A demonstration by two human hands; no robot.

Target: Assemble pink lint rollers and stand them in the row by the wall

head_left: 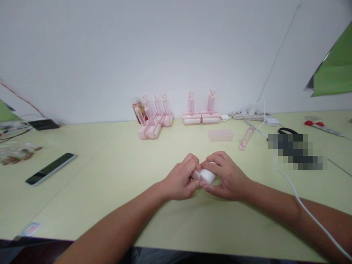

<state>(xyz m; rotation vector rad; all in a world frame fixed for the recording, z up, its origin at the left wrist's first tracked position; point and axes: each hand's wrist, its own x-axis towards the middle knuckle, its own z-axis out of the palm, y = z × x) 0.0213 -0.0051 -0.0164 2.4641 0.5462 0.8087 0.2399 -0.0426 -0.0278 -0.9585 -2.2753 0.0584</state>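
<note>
Both my hands meet over the middle of the pale yellow table (110, 190). My right hand (227, 178) is wrapped round a small white roll (207, 176), fingers curled over its top. My left hand (180, 179) pinches the roll's left end, where a pink piece (195, 174) shows between the fingers. A bit of red peeks out behind the roll; I cannot make out what it is.
Pink lint rollers stand in two groups by the wall (154, 119) (202, 112). A clear pink cover (220, 135) and a loose pink handle (245, 139) lie beyond my hands. A phone (51, 168) lies left; a power strip (249, 116), cables and red-handled scissors (323, 127) right.
</note>
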